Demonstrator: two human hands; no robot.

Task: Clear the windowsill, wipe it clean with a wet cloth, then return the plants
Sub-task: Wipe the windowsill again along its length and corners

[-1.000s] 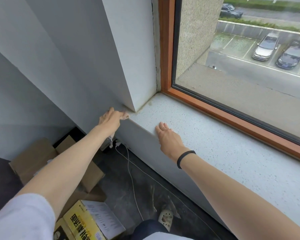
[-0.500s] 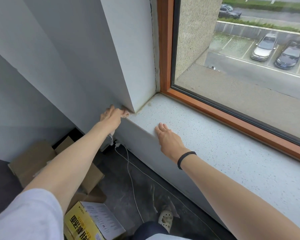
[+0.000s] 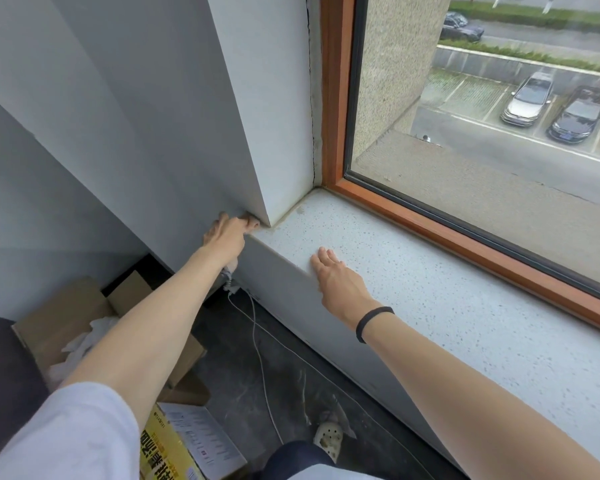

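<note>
Two hands are at the windowsill [image 3: 430,289]. My left hand [image 3: 227,233] curls around the cloth [image 3: 234,264] and presses it into the end corner by the wall [image 3: 264,98]; only a small piece shows under the wrist. My right hand [image 3: 336,282] lies flat, fingers straight, on the front edge nearby. The cloth looks soft, light and limp, so I judge a bunched grip in the palm is best.

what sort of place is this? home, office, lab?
Likely an upper-floor room in a flat or office, not a lab. A speckled windowsill under a wood-framed window looks down on parked cars; open cardboard boxes sit on the floor. The left hand holds a cloth at the sill's corner.
</note>
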